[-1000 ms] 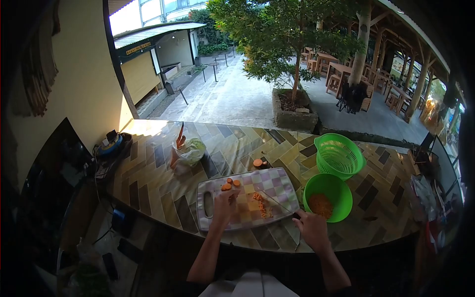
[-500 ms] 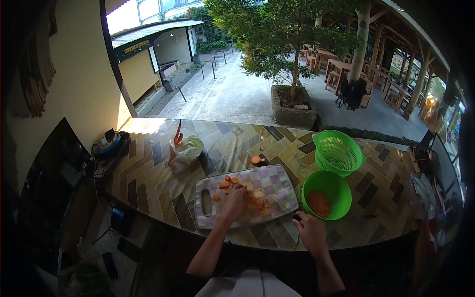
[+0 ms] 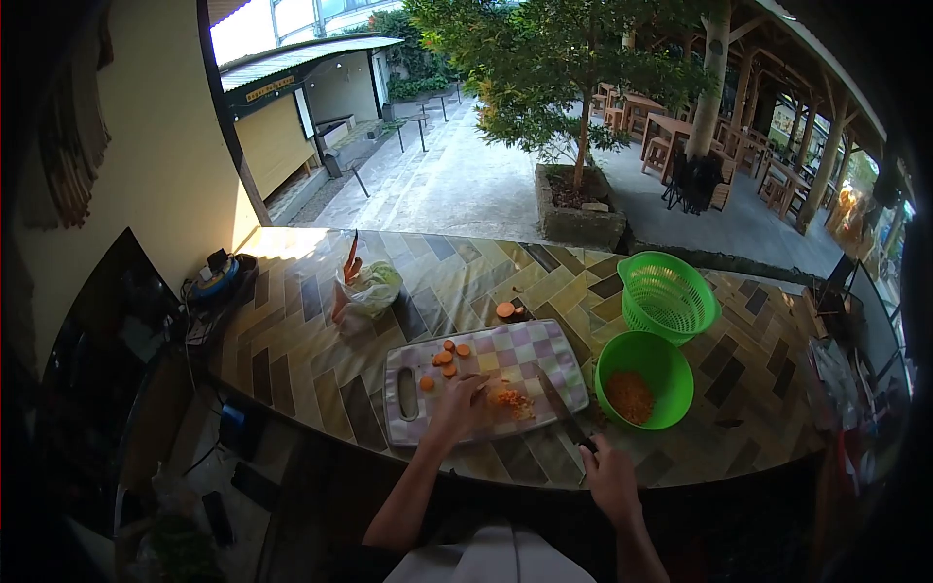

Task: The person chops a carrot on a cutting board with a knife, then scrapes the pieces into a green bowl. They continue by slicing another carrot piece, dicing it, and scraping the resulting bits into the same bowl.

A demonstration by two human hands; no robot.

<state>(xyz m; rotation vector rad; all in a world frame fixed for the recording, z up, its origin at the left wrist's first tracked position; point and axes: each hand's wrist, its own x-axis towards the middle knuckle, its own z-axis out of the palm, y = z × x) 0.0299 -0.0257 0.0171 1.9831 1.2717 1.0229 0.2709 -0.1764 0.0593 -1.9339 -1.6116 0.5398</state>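
My right hand [image 3: 612,476] is wrapped round the handle of a knife [image 3: 558,397], its blade slanting over the right part of the checkered cutting board [image 3: 542,340]. Over the board's middle is my left hand [image 3: 457,410], fingers bent and pressed together; whatever they may pinch is hidden. Finely chopped carrot [image 3: 515,399] lies just right of those fingers. Several round carrot slices [image 3: 444,359] rest on the board's left half. Beside the board stands a green bowl [image 3: 673,371] with small orange carrot bits [image 3: 630,396] in it.
Behind the bowl sits a green colander [image 3: 669,294]. A carrot chunk [image 3: 504,309] lies past the board's far edge. At the left rear is a clear plastic bag [image 3: 373,290] with vegetables. The table [image 3: 321,384] has a curved front edge; cables and a blue-rimmed device [image 3: 216,279] are at left.
The knife has swung right, away from the chopped carrot, and its blade now shows its flat side. My right hand has dropped slightly. My left hand has shifted a little down.
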